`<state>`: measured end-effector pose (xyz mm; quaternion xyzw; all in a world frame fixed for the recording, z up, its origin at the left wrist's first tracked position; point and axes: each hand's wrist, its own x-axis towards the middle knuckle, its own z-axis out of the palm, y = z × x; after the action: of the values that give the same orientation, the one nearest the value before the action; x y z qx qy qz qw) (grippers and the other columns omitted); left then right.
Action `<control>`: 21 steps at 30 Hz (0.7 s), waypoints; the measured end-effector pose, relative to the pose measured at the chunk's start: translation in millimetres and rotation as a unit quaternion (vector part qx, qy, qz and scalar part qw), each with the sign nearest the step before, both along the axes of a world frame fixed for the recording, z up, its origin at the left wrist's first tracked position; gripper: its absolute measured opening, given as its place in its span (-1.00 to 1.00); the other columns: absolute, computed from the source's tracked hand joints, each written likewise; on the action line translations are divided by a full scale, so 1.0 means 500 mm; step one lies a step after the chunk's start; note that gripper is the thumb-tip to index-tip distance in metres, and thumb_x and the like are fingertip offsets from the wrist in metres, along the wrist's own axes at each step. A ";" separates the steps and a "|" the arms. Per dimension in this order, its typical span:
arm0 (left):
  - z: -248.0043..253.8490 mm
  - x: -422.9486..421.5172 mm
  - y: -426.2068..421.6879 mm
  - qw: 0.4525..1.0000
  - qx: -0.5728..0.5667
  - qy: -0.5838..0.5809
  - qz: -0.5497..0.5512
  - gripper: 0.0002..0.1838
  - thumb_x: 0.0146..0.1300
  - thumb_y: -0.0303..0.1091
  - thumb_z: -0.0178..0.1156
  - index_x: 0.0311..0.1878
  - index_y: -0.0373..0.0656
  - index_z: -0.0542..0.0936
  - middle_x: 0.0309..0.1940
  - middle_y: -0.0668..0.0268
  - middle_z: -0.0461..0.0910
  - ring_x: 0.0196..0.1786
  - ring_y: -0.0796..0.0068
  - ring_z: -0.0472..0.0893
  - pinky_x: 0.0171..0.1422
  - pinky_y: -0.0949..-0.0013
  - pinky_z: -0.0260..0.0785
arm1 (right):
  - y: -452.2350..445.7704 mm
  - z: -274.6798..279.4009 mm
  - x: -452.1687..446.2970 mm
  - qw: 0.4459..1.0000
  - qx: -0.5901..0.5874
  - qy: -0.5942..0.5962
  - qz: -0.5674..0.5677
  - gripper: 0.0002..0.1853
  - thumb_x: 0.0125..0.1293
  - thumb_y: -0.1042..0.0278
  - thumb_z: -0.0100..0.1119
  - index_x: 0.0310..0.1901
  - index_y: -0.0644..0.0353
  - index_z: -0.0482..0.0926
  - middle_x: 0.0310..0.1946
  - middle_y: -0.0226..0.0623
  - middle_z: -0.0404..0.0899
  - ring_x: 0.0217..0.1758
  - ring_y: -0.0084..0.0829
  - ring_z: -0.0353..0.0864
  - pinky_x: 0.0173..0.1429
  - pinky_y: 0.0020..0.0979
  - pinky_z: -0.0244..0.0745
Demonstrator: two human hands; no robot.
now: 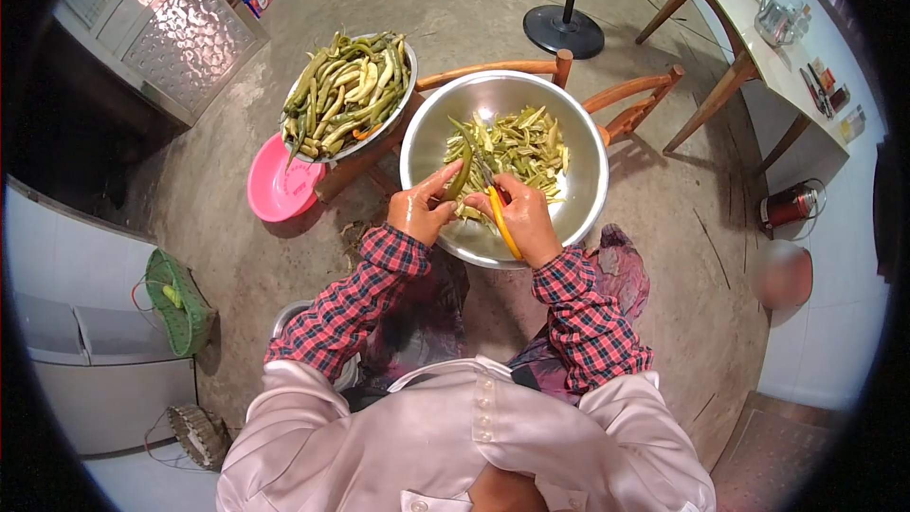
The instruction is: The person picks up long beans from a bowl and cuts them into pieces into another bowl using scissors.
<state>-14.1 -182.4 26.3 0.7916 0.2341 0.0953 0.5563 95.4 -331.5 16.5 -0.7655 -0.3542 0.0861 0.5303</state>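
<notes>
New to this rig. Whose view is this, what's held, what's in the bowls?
No machine: a person works with two bare hands. The one picture comes from a camera worn on their head, looking forward and down. The left hand holds a long green vegetable; the right hand holds an orange-handled tool, possibly scissors. Below them, a metal basin holds cut pieces. To its left, a bowl is heaped with mostly green whole vegetables, near a pink basin.
</notes>
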 end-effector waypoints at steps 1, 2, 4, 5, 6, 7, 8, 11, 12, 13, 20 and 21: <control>-0.011 -0.002 0.006 0.999 0.042 0.002 -0.014 -0.27 0.07 -0.60 0.24 0.32 0.27 0.45 -0.05 0.26 0.67 -0.21 0.47 0.70 -0.06 0.40 0.59 | 0.001 -0.002 0.000 1.000 0.006 -0.005 -0.007 -0.48 0.08 -0.06 0.44 -0.39 0.33 0.52 -0.64 -0.11 0.45 -0.60 -0.19 0.40 -0.45 -0.27 0.33; -0.016 -0.005 0.011 0.996 0.083 0.004 -0.027 -0.26 0.04 -0.61 0.24 0.31 0.28 0.46 0.01 0.27 0.67 -0.17 0.42 0.71 -0.01 0.38 0.58 | 0.000 0.002 0.000 1.000 -0.003 0.010 -0.002 -0.48 0.08 -0.06 0.44 -0.40 0.34 0.52 -0.64 -0.11 0.44 -0.61 -0.24 0.38 -0.45 -0.28 0.32; -0.003 -0.012 0.017 0.991 0.126 0.006 -0.038 -0.26 0.02 -0.62 0.23 0.29 0.28 0.47 0.06 0.27 0.62 -0.08 0.32 0.69 0.05 0.35 0.55 | -0.002 0.013 0.005 0.999 -0.020 0.041 0.008 -0.48 0.08 -0.05 0.44 -0.43 0.35 0.52 -0.65 -0.12 0.43 -0.62 -0.32 0.33 -0.46 -0.30 0.29; 0.002 -0.014 0.022 0.988 0.148 0.007 -0.043 -0.26 0.01 -0.62 0.23 0.28 0.28 0.48 0.09 0.27 0.60 -0.04 0.27 0.68 0.09 0.33 0.54 | -0.002 0.004 0.010 0.999 -0.013 0.049 0.018 -0.48 0.09 -0.05 0.45 -0.43 0.35 0.53 -0.65 -0.12 0.42 -0.62 -0.34 0.32 -0.46 -0.30 0.28; 0.000 -0.017 0.030 0.980 0.194 -0.007 -0.048 -0.26 0.01 -0.63 0.22 0.29 0.27 0.48 0.05 0.25 0.62 -0.07 0.30 0.69 0.06 0.34 0.54 | 0.000 -0.007 0.015 0.998 -0.006 0.058 0.028 -0.49 0.09 -0.04 0.45 -0.43 0.35 0.53 -0.65 -0.12 0.41 -0.62 -0.36 0.31 -0.46 -0.30 0.27; -0.007 -0.020 0.040 0.969 0.239 -0.021 -0.052 -0.26 0.00 -0.64 0.21 0.29 0.25 0.48 0.00 0.23 0.65 -0.10 0.32 0.69 0.04 0.35 0.54 | 0.000 -0.015 0.020 0.997 0.000 0.066 0.039 -0.49 0.09 -0.04 0.45 -0.42 0.35 0.53 -0.66 -0.12 0.40 -0.62 -0.38 0.31 -0.47 -0.30 0.26; -0.010 -0.022 0.047 0.957 0.284 -0.035 -0.056 -0.25 0.00 -0.65 0.21 0.30 0.24 0.48 -0.05 0.21 0.67 -0.12 0.35 0.70 0.01 0.35 0.55 | -0.003 -0.019 0.023 0.997 -0.010 0.068 0.040 -0.50 0.10 -0.03 0.45 -0.42 0.35 0.54 -0.65 -0.13 0.40 -0.61 -0.39 0.30 -0.46 -0.31 0.26; 0.000 -0.027 0.060 0.950 0.307 -0.019 -0.056 -0.28 0.00 -0.64 0.21 0.26 0.24 0.50 0.00 0.16 0.64 -0.05 0.20 0.67 0.06 0.30 0.53 | -0.007 -0.004 0.022 0.996 -0.021 0.069 0.043 -0.51 0.11 -0.03 0.44 -0.40 0.34 0.56 -0.64 -0.17 0.40 -0.59 -0.43 0.29 -0.45 -0.33 0.26; 0.006 -0.027 0.062 0.947 0.315 -0.020 -0.057 -0.31 0.04 -0.63 0.20 0.26 0.26 0.51 -0.04 0.17 0.64 -0.06 0.19 0.67 0.05 0.28 0.53 | -0.005 -0.008 0.021 0.997 -0.013 0.064 0.043 -0.52 0.11 -0.02 0.44 -0.39 0.33 0.56 -0.63 -0.19 0.40 -0.58 -0.44 0.29 -0.44 -0.34 0.26; 0.013 -0.027 0.063 0.944 0.323 -0.020 -0.058 -0.33 0.07 -0.62 0.19 0.25 0.28 0.51 -0.07 0.17 0.65 -0.07 0.18 0.66 0.03 0.27 0.53 | -0.004 -0.012 0.021 0.997 -0.005 0.059 0.041 -0.52 0.11 -0.02 0.44 -0.38 0.33 0.57 -0.63 -0.21 0.40 -0.58 -0.45 0.30 -0.43 -0.35 0.26; 0.027 -0.034 0.062 0.917 0.392 -0.005 -0.079 -0.39 0.14 -0.58 0.18 0.22 0.33 0.54 -0.27 0.23 0.63 -0.23 0.20 0.64 -0.13 0.24 0.53 | -0.004 -0.012 0.027 0.993 0.015 0.096 0.059 -0.53 0.12 -0.03 0.43 -0.37 0.31 0.59 -0.60 -0.25 0.41 -0.52 -0.51 0.33 -0.40 -0.38 0.26; 0.026 -0.034 0.062 0.919 0.386 -0.006 -0.082 -0.39 0.14 -0.58 0.18 0.22 0.33 0.54 -0.27 0.23 0.63 -0.23 0.20 0.64 -0.13 0.24 0.53 | -0.004 -0.012 0.028 0.993 0.014 0.103 0.059 -0.53 0.12 -0.03 0.43 -0.38 0.31 0.59 -0.60 -0.25 0.41 -0.52 -0.51 0.32 -0.40 -0.38 0.26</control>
<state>-31.1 -151.3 39.5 0.9606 0.1102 0.1376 0.2150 109.7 -333.5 10.3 -0.7229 -0.3430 0.1906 0.5687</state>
